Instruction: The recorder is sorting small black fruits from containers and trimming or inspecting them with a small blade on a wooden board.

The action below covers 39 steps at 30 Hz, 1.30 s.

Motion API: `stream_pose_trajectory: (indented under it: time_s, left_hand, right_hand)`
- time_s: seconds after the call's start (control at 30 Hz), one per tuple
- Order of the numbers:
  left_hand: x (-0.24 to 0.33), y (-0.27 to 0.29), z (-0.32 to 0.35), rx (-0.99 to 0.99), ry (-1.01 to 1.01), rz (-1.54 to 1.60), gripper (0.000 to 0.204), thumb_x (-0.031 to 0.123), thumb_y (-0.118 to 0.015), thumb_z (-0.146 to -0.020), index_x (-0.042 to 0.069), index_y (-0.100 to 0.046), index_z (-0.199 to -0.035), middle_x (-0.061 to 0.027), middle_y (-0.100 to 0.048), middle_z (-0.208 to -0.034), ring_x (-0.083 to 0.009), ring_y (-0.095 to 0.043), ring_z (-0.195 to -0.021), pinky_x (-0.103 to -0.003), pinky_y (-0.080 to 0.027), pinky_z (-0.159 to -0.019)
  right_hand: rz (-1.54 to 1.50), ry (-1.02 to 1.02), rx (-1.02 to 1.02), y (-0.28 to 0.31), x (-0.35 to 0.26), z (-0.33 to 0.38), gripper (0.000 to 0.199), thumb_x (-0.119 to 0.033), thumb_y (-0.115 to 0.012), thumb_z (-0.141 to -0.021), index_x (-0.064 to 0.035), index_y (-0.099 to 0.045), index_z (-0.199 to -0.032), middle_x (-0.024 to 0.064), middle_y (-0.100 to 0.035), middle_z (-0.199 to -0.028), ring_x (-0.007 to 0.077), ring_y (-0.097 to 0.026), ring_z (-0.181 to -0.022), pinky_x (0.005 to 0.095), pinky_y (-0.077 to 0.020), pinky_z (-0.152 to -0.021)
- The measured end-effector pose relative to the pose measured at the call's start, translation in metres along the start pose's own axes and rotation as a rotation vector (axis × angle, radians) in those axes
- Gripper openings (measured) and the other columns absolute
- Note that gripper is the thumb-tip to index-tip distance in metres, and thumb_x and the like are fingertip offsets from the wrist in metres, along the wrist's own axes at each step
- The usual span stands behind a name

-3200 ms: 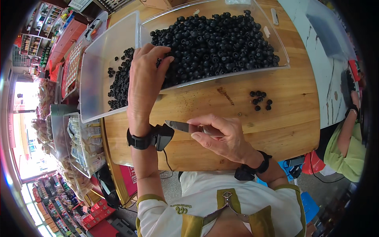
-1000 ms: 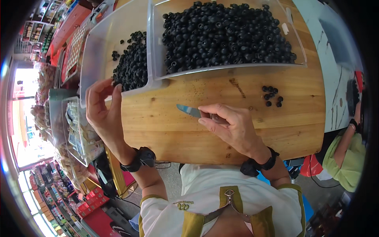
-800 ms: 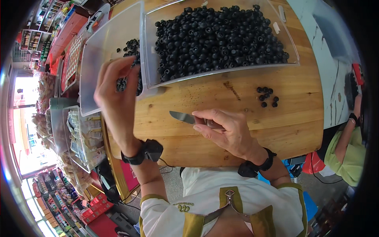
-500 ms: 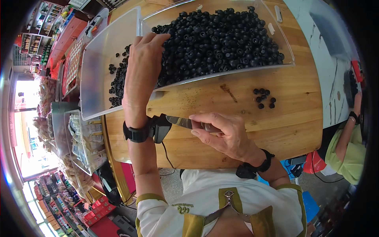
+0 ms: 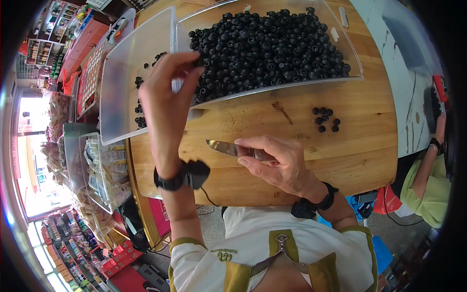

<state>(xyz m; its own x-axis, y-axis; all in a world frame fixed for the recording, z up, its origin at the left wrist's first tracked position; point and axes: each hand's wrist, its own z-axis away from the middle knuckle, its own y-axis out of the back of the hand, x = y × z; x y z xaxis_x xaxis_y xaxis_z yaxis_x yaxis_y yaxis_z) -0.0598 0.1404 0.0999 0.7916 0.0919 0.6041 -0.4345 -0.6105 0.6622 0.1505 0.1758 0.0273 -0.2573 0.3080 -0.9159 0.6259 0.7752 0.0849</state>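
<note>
My right hand (image 5: 276, 162) grips a small knife (image 5: 221, 147) whose blade points left over the round wooden table (image 5: 360, 151). My left hand (image 5: 168, 100) is raised at the near left corner of a clear plastic tray (image 5: 352, 51) heaped with small black round berries (image 5: 272, 46); its fingertips are pinched together at the berries, and whether they hold one is hidden. A second clear tray (image 5: 124, 78) to the left holds a few black berries (image 5: 140, 109) partly behind my hand. A small cluster of loose berries (image 5: 325, 118) lies on the table to the right.
Another person in a green top (image 5: 430, 190) sits at the right edge. Clear tubs of packed goods (image 5: 99, 168) stand left of the table. Shop shelves and red boxes (image 5: 116, 258) fill the lower left floor.
My left hand swung from the left tray up to the berry heap and now pinches at its near corner. The knife hand has stayed in place on the table.
</note>
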Motion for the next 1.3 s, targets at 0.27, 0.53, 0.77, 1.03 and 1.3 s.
stream_pose_trajectory:
  time_s: [0.27, 0.53, 0.77, 1.03, 1.3]
  left_hand:
    - [0.001, -0.001, 0.114, 0.141, 0.309, 1.159, 0.027, -0.005, -0.068, -0.081, -0.002, -0.055, -0.105, -0.0188, -0.064, -0.102, -0.0183, -0.064, -0.084, -0.029, -0.053, -0.079]
    - [-0.007, -0.031, 0.156, 0.211, 0.462, 1.321, 0.027, 0.006, -0.072, -0.083, -0.002, -0.059, -0.104, -0.0157, -0.063, -0.104, -0.0201, -0.063, -0.091, -0.032, -0.052, -0.082]
    - [-0.011, -0.028, 0.165, 0.206, 0.442, 1.231, 0.026, 0.004, -0.073, -0.081, -0.003, -0.061, -0.104, -0.0139, -0.062, -0.104, -0.0205, -0.062, -0.094, -0.032, -0.052, -0.083]
    - [-0.012, -0.026, 0.166, 0.185, 0.405, 1.177, 0.031, 0.013, -0.074, -0.083, -0.005, -0.059, -0.104, -0.0138, -0.061, -0.101, -0.0195, -0.06, -0.089, -0.028, -0.05, -0.077]
    - [-0.005, -0.009, 0.165, 0.275, 0.36, 1.223, 0.026, 0.013, -0.072, -0.084, -0.003, -0.058, -0.099, -0.0137, -0.058, -0.092, -0.0166, -0.056, -0.071, -0.027, -0.045, -0.061]
  right_hand:
    - [-0.102, -0.04, -0.022, -0.007, -0.002, 0.002, 0.027, 0.0, -0.071, -0.082, 0.0001, -0.063, -0.109, 0.0055, -0.068, -0.083, 0.005, -0.059, -0.063, 0.019, -0.0463, -0.053]
    - [-0.017, -0.072, -0.153, -0.014, 0.001, 0.001, 0.028, -0.001, -0.072, -0.082, -0.0005, -0.064, -0.108, 0.0025, -0.065, -0.079, 0.0036, -0.055, -0.059, 0.0194, -0.0425, -0.05]
    - [-0.076, -0.107, -0.158, -0.018, 0.005, 0.005, 0.026, 0.0, -0.071, -0.083, 0.0007, -0.064, -0.108, 0.0044, -0.065, -0.079, 0.0057, -0.058, -0.064, 0.0197, -0.0458, -0.053]
    - [-0.086, -0.136, -0.199, -0.014, 0.003, 0.003, 0.026, -0.002, -0.071, -0.083, 0.0, -0.065, -0.108, 0.0057, -0.067, -0.082, 0.0073, -0.061, -0.068, 0.0208, -0.0479, -0.055]
    - [0.093, -0.407, -0.049, -0.005, 0.002, -0.011, 0.017, -0.008, -0.068, -0.088, 0.0003, -0.066, -0.102, 0.0017, -0.067, -0.083, 0.0032, -0.056, -0.07, 0.0184, -0.0448, -0.063]
